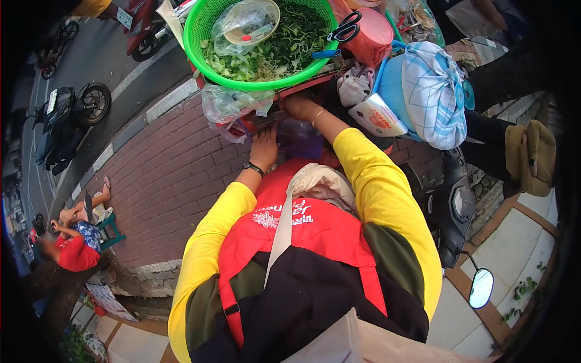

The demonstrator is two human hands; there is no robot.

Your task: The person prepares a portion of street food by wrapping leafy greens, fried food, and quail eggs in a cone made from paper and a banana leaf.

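Observation:
My left hand (264,148), with a dark band at its wrist, reaches below the green basket (192,51). Its fingers are stretched out beside clear and purplish plastic bags (237,107). My right hand (299,109), with a thin bracelet, reaches under the basket's near edge; its fingertips are hidden there, so what they hold cannot be made out. Chopped greens (296,37) fill the basket, with a bowl (266,23) and clear plastic on top. Black-handled scissors (346,27) lie at its right rim. A red apron (302,227) covers my front.
A blue container (393,91) with a checked cloth (431,91) stands right of the basket, near a red-lidded tub (370,27). A motorbike (454,206) is close on my right. Another person (78,245) sits at the left; a parked motorbike (66,124) stands on the road.

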